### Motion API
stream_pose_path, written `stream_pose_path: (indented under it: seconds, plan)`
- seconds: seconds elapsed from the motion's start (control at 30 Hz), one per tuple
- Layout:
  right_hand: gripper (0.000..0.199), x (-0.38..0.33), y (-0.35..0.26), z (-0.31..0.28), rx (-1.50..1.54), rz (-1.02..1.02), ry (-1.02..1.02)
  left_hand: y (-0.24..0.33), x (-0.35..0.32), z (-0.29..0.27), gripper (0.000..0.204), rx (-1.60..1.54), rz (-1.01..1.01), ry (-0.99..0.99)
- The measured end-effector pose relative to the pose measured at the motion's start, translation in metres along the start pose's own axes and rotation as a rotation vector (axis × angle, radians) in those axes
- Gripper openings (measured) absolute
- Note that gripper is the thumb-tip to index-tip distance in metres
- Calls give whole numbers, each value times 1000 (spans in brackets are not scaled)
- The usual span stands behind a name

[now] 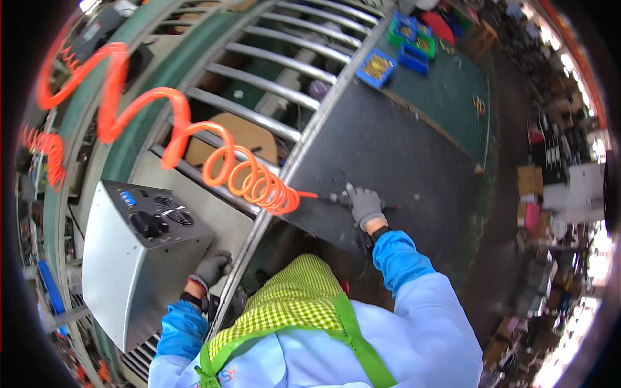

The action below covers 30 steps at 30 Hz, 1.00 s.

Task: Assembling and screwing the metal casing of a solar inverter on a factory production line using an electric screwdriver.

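My right hand (367, 204), in a grey glove, is closed round a slim dark air screwdriver (337, 198) over the dark tabletop (414, 155). An orange coiled air hose (226, 169) runs from the tool's left end up to the far left. My left hand (213, 268), also gloved, is beside the lower right of a silver metal box (113, 258). Its fingers are curled, and whatever they may hold is hidden. The box's dark panel carries a round fan grille (173, 211), a black fitting (149, 225) and a blue socket (127, 198).
A roller conveyor (275, 58) runs along the table's left side, with a metal rail (317, 126) between them. A blue bin (376, 68) of small parts stands at the table's far end, near other blue and green bins. Scissors (479, 107) lie on the green mat (446, 103).
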State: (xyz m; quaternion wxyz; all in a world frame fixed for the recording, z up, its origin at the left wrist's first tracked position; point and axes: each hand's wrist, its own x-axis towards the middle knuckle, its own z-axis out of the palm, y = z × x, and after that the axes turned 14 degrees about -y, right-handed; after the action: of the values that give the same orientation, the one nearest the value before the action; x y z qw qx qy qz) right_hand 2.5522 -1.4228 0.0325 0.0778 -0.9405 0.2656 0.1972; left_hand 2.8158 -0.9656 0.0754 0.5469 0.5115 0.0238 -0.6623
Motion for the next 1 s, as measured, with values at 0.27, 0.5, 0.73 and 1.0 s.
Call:
stream_pose_path:
  seconds: [0.27,0.5,0.73,1.0]
  plan:
    - [45,-169,-70,58,865,32,187,-7,53,2,25,684,-179,186]
    - [58,-353,-131,356,993,867,-726,-90,25,-127,42,1479,262,387]
    - [118,-457,-115,437,1089,1340,-660,-91,16,-122,41,1384,168,417]
    - [88,-449,-117,463,1020,1175,-904,-104,5,-99,37,1808,485,558]
